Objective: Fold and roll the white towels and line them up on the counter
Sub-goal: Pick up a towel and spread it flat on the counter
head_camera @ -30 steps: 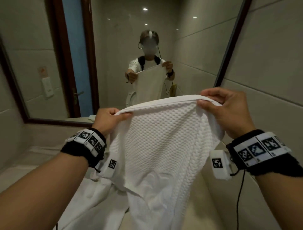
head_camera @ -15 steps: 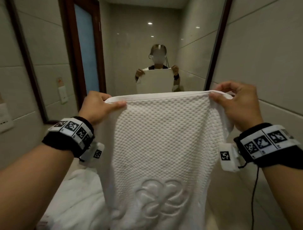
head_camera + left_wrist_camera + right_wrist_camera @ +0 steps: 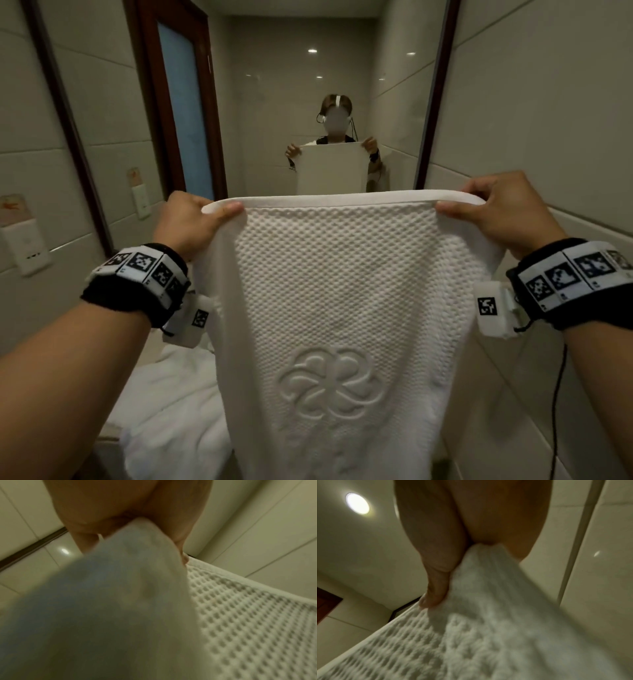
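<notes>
A white waffle-weave towel (image 3: pixel 335 291) with an embossed flower hangs spread out in front of me, held up by its top hem. My left hand (image 3: pixel 191 222) pinches the top left corner, thumb on the near face. My right hand (image 3: pixel 493 212) pinches the top right corner the same way. The left wrist view shows the towel (image 3: pixel 248 615) bunched under my left hand (image 3: pixel 130 513). In the right wrist view my right hand (image 3: pixel 471 531) clamps the towel (image 3: pixel 488 628), thumb pressed along the hem. More white towels (image 3: pixel 174 404) lie crumpled on the counter at lower left.
A large mirror (image 3: pixel 274 102) with a dark frame faces me and reflects the towel and a brown door. A tiled wall (image 3: pixel 548 120) stands close on the right. Wall switches (image 3: pixel 27 240) sit on the left. A black cable (image 3: pixel 558 394) hangs from my right wrist.
Both hands have lifted the towel higher and pulled its top hem out straight and wider. The cloth now hangs flat, with the flower emblem showing. My view has tilted up.
</notes>
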Motion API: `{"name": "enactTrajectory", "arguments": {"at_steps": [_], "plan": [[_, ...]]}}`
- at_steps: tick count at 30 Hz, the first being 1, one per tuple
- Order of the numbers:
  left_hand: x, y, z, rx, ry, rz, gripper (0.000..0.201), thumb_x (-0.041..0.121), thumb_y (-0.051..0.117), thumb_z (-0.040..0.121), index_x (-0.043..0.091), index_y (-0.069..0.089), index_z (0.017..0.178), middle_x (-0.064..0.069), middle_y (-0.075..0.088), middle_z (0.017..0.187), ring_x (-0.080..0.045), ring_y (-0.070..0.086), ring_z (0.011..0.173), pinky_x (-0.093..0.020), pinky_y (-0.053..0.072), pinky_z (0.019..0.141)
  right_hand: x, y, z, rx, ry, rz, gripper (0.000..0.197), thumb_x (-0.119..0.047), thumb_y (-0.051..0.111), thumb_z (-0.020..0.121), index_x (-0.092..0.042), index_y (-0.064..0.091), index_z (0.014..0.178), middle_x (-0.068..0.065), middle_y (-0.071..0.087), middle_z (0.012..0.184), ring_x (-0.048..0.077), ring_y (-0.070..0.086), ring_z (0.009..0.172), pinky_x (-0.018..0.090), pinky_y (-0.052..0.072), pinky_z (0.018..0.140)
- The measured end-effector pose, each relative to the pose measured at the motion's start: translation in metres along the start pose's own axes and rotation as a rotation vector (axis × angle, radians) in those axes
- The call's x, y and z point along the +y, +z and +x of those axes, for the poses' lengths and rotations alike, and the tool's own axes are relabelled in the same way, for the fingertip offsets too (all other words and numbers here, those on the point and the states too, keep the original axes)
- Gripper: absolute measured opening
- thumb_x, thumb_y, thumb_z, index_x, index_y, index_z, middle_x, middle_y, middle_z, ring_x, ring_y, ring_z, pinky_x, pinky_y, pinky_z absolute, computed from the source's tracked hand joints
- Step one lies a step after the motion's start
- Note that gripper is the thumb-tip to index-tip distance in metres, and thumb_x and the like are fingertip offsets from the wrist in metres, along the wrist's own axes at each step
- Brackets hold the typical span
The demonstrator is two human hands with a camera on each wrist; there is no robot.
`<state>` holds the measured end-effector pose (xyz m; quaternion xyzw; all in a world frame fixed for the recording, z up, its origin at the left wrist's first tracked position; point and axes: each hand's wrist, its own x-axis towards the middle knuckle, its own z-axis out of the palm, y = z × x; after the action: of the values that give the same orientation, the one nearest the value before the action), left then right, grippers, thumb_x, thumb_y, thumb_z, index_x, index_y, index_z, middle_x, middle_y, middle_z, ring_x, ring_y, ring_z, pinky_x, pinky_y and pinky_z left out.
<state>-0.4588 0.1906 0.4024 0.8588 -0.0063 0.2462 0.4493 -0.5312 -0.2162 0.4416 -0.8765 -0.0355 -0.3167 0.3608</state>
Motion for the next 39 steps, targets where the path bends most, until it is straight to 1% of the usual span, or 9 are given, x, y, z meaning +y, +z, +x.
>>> {"name": "enactTrajectory", "arguments": {"at_steps": [3, 5, 11, 14, 17, 23, 32, 37, 39], "plan": [[0.004, -0.001, -0.002, 0.016, -0.049, -0.152, 0.058, 0.050, 0.082, 0.077, -0.005, 0.073, 0.090, -0.013, 0.071, 0.077, -0.025, 0.067, 0.062, -0.037, 0.055, 0.059, 0.003, -0.004, -0.002, -0.005, 0.031, 0.002, 0.030, -0.044, 0.083, 0.074, -0.016, 0.073, 0.075, 0.007, 0.071, 0.073, 0.021, 0.063, 0.066, 0.036, 0.051, 0.064], [0.007, -0.007, -0.002, -0.044, -0.047, -0.159, 0.053, 0.045, 0.084, 0.076, -0.005, 0.074, 0.089, -0.010, 0.069, 0.071, -0.014, 0.062, 0.049, -0.026, 0.049, 0.048, 0.007, -0.007, -0.001, 0.004, 0.062, 0.029, 0.034, -0.045, 0.083, 0.073, -0.013, 0.074, 0.078, 0.011, 0.072, 0.076, 0.025, 0.065, 0.069, 0.040, 0.054, 0.067], [0.004, -0.023, 0.010, -0.188, 0.112, -0.124, 0.028, 0.034, 0.077, 0.086, 0.007, 0.077, 0.080, -0.015, 0.072, 0.079, -0.021, 0.064, 0.071, -0.035, 0.052, 0.067, 0.009, -0.015, 0.002, 0.062, 0.099, 0.149, 0.017, -0.030, 0.074, 0.087, -0.017, 0.071, 0.076, 0.007, 0.068, 0.073, 0.013, 0.060, 0.059, 0.029, 0.048, 0.062], [0.003, -0.017, 0.012, -0.120, 0.137, -0.203, 0.023, 0.025, 0.071, 0.093, 0.006, 0.075, 0.082, -0.005, 0.070, 0.073, -0.013, 0.062, 0.065, -0.026, 0.051, 0.062, 0.003, -0.015, 0.006, 0.055, 0.039, 0.132, 0.021, -0.021, 0.065, 0.095, -0.020, 0.067, 0.074, 0.002, 0.062, 0.068, -0.003, 0.053, 0.045, 0.021, 0.046, 0.050], [0.002, -0.012, 0.016, -0.039, 0.142, -0.290, 0.021, 0.021, 0.069, 0.094, 0.015, 0.072, 0.075, 0.011, 0.066, 0.060, 0.000, 0.059, 0.056, -0.019, 0.049, 0.055, 0.002, -0.016, 0.009, 0.030, -0.014, 0.124, 0.016, -0.013, 0.058, 0.099, -0.010, 0.067, 0.085, 0.003, 0.060, 0.070, -0.005, 0.053, 0.044, 0.010, 0.041, 0.041], [-0.002, -0.013, 0.025, 0.064, 0.107, -0.355, 0.020, 0.026, 0.074, 0.090, 0.006, 0.075, 0.092, -0.010, 0.068, 0.082, -0.013, 0.061, 0.067, -0.026, 0.052, 0.064, 0.012, -0.010, 0.011, 0.060, 0.030, 0.141, 0.007, -0.017, 0.070, 0.090, -0.011, 0.072, 0.091, 0.002, 0.068, 0.075, -0.002, 0.060, 0.050, 0.013, 0.050, 0.046], [-0.030, 0.013, 0.049, 0.025, 0.072, -0.327, 0.014, 0.023, 0.073, 0.090, 0.010, 0.074, 0.090, -0.001, 0.066, 0.075, -0.002, 0.060, 0.056, -0.015, 0.050, 0.048, 0.038, 0.022, 0.020, 0.107, 0.100, 0.140, 0.009, -0.018, 0.076, 0.084, -0.009, 0.074, 0.084, -0.009, 0.067, 0.052, 0.000, 0.057, 0.042, 0.015, 0.045, 0.038], [-0.059, 0.039, 0.080, -0.038, 0.055, -0.326, 0.013, 0.025, 0.073, 0.090, 0.018, 0.074, 0.078, -0.002, 0.068, 0.074, -0.006, 0.061, 0.057, -0.017, 0.050, 0.049, 0.061, 0.046, 0.038, 0.106, 0.108, 0.118, 0.011, -0.017, 0.072, 0.087, -0.008, 0.072, 0.080, -0.015, 0.066, 0.052, -0.001, 0.055, 0.042, 0.014, 0.043, 0.039], [-0.071, 0.053, 0.094, -0.075, 0.065, -0.299, 0.017, 0.024, 0.070, 0.093, 0.020, 0.073, 0.077, 0.002, 0.067, 0.072, 0.001, 0.058, 0.054, -0.015, 0.049, 0.050, 0.073, 0.057, 0.048, 0.106, 0.109, 0.101, 0.014, -0.015, 0.069, 0.090, -0.005, 0.071, 0.081, -0.016, 0.064, 0.051, -0.001, 0.054, 0.041, 0.013, 0.042, 0.038]]}}
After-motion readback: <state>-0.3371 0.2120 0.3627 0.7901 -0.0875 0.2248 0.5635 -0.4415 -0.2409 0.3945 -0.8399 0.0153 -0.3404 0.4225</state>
